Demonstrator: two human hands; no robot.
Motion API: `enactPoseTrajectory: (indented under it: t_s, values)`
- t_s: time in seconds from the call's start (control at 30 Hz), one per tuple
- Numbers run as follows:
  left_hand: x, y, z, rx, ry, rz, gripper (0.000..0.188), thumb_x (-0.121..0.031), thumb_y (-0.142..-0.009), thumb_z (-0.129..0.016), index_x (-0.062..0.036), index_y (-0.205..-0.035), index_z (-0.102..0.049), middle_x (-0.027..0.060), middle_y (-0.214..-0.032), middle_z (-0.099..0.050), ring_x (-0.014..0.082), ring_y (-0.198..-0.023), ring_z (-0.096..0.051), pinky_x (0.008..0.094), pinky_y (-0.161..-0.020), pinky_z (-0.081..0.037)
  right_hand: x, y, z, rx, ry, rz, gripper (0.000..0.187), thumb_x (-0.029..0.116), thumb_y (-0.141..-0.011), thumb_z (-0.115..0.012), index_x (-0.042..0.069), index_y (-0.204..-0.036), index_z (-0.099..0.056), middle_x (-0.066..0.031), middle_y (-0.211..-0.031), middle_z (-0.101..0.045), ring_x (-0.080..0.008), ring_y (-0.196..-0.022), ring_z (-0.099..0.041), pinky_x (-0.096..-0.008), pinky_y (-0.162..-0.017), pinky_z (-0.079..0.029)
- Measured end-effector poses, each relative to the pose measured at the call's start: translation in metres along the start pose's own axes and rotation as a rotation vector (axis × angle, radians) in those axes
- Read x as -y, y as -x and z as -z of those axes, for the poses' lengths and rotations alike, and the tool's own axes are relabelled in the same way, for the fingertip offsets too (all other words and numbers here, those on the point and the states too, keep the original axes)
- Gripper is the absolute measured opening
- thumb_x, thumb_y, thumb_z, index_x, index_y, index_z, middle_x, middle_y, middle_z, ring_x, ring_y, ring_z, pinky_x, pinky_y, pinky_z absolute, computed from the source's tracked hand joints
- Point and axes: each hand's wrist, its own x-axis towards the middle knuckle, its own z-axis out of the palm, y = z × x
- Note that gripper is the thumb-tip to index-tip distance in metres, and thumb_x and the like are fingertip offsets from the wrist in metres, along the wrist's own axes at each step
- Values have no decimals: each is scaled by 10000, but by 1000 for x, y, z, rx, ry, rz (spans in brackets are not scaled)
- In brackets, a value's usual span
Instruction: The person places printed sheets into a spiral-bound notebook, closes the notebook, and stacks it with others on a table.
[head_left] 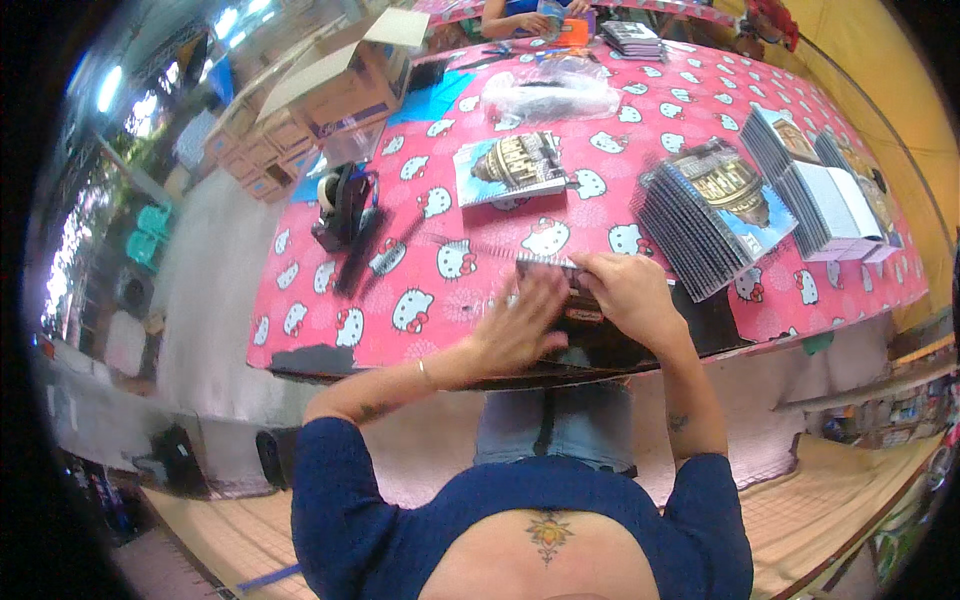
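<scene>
At the table's near edge, a small notebook (584,314) lies mostly hidden under my hands. A thin spiral wire (475,247) runs along its far edge and sticks out to the left. My left hand (522,315) lies over the notebook's left part, fingers stretched out and a little blurred. Bent fingers of my right hand (632,297) pinch the notebook's far right corner, beside the wire. Beyond my hands lies a spiral notebook (512,170) with a domed building on its cover. To the right stands a stack of spiral notebooks (715,215) with the same cover.
A black tape dispenser (345,205) and a dark brush-like thing (362,250) are at left. More notebooks (825,205) stand far right. Clear plastic (550,92) lies farther back. Cardboard boxes (335,80) are piled far left. Another person's hands (540,22) are across the pink table (400,270).
</scene>
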Motion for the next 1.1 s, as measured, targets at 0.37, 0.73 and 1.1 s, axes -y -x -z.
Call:
enactPoseTrajectory:
  t_s: [0.37,0.73,1.1]
  values:
    - [4,-48,39,-147,-93,97,755,-516,-978,-438,36,-1481,-332,232,-1582,-264,346,-1512,-143,576,-1190,-31,-34,50,20,-279,-719,-242,674,127,-751,-828,99,-1357,-533,-121,-1104,-699,-226,-1029,-662,-356,-924,-496]
    - [-6,-44,36,-19,-157,-28,802,-497,-957,-495,50,-1501,-273,242,-1580,-248,353,-1504,-164,578,-1188,-57,-37,53,-27,-370,-885,-371,518,60,-793,-801,99,-1264,-590,-102,-966,-703,-140,-904,-674,-278,-803,-540]
    - [-17,-50,32,-42,-136,32,812,-539,-953,-473,45,-1490,-308,252,-1565,-280,404,-1473,-221,598,-1180,-76,-32,43,-36,-336,-1070,-348,609,28,-839,-762,77,-1346,-427,-108,-998,-681,-143,-926,-668,-265,-806,-543]
